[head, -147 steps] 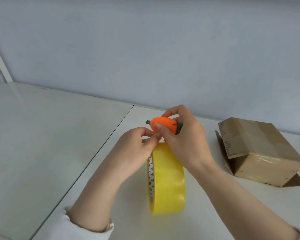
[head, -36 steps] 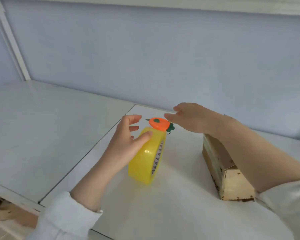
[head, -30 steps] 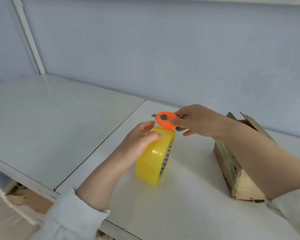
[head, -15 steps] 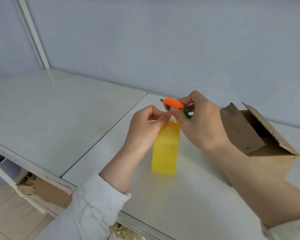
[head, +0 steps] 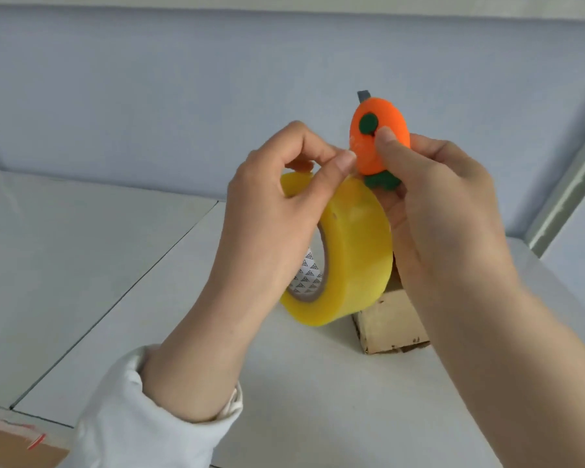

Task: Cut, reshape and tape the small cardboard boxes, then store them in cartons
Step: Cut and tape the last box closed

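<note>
Left hand [head: 271,211] pinches the top of the yellow tape roll [head: 348,258], held above the table [head: 81,251]. Right hand [head: 433,211] grips the orange cutter [head: 375,136], blade up. Small cardboard box [head: 390,322] behind.

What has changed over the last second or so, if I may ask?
The right hand took the orange cutter off the yellow tape roll and raised it, blade up. The left hand went from cupping the roll to pinching tape at its top. The cardboard box stays beside the roll.

cardboard box [head: 390,324]: mostly behind right hand [head: 446,214] | brown cardboard [head: 14,447]: cut off at bottom-left edge
</note>
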`<state>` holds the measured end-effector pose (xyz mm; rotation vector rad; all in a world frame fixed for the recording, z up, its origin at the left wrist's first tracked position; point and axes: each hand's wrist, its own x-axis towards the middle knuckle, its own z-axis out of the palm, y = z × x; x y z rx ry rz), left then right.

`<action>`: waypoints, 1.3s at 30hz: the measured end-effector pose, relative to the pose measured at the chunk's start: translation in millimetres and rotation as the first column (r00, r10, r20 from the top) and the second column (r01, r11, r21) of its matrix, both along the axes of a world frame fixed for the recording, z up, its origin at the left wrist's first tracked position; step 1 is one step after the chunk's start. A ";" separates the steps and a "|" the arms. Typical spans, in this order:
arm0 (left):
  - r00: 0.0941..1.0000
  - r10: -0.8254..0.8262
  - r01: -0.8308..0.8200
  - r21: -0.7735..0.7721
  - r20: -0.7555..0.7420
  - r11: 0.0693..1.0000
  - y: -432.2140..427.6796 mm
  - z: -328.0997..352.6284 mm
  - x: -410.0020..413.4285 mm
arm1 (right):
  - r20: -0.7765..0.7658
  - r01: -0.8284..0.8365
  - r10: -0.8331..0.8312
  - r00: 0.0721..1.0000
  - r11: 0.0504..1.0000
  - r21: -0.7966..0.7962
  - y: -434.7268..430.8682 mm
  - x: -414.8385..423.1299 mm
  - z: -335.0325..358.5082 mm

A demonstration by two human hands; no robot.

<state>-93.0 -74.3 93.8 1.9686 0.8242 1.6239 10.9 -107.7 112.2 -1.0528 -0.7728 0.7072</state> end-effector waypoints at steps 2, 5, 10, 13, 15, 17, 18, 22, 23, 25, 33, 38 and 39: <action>0.996 -0.076 0.076 0.001 0.053 0.997 -3.5 -0.2 7.1 | -0.184 0.059 -0.044 0.982 0.995 0.079 -8.3 16.0 5.2; 0.972 -0.155 0.165 -0.043 0.174 0.985 -5.2 -2.1 12.3 | -0.304 0.207 -0.149 0.941 0.964 0.165 -26.4 51.6 9.8; 0.959 -0.185 0.225 -0.180 0.214 0.958 -18.2 -6.3 24.1 | 0.091 0.422 -0.412 0.907 0.887 -0.190 -43.2 116.7 -60.0; 0.968 -0.162 0.197 -0.178 0.193 0.964 -24.6 -9.4 25.3 | 0.485 0.500 -0.289 0.825 0.773 -0.390 -41.0 138.0 -117.6; 0.975 -0.144 0.174 -0.184 0.167 0.967 -31.2 -11.6 27.7 | 0.619 0.491 -0.114 0.777 0.727 -0.481 -44.0 147.0 -146.2; 0.980 -0.137 0.164 -0.196 0.143 0.967 -37.8 -13.5 29.9 | 0.668 0.471 0.002 0.744 0.707 -0.527 -46.5 151.8 -162.7; 0.981 -0.134 0.161 -0.207 0.139 0.965 -40.0 -14.5 30.9 | 0.693 0.475 0.049 0.720 0.693 -0.542 -45.7 154.7 -167.4; 0.982 -0.118 0.150 -0.232 0.144 0.961 -52.0 -19.0 34.2 | 0.771 0.495 0.053 0.634 0.738 -0.458 -50.8 150.0 -154.2; 0.983 -0.115 0.146 -0.231 0.145 0.962 -53.7 -18.8 35.2 | 0.727 0.436 -0.036 0.685 0.820 -0.370 -57.8 140.6 -141.1; 0.983 -0.105 0.138 -0.227 0.152 0.964 -51.6 -15.2 38.2 | 0.529 0.178 -0.070 0.846 0.972 -0.155 -76.4 115.3 -110.3; 0.968 -0.110 0.180 -0.322 0.224 0.930 14.2 31.9 55.3 | 0.520 -0.279 0.255 0.815 0.960 -0.032 -66.5 62.8 -33.1; 0.954 -0.281 0.283 -0.627 0.106 0.726 69.2 18.0 77.7 | 0.456 -0.001 0.071 0.887 0.988 -0.152 -32.3 71.6 -20.0; 0.944 -0.317 0.298 -0.663 0.095 0.687 77.8 9.8 82.5 | 0.413 0.047 0.043 0.910 0.978 -0.205 -25.5 72.2 -18.2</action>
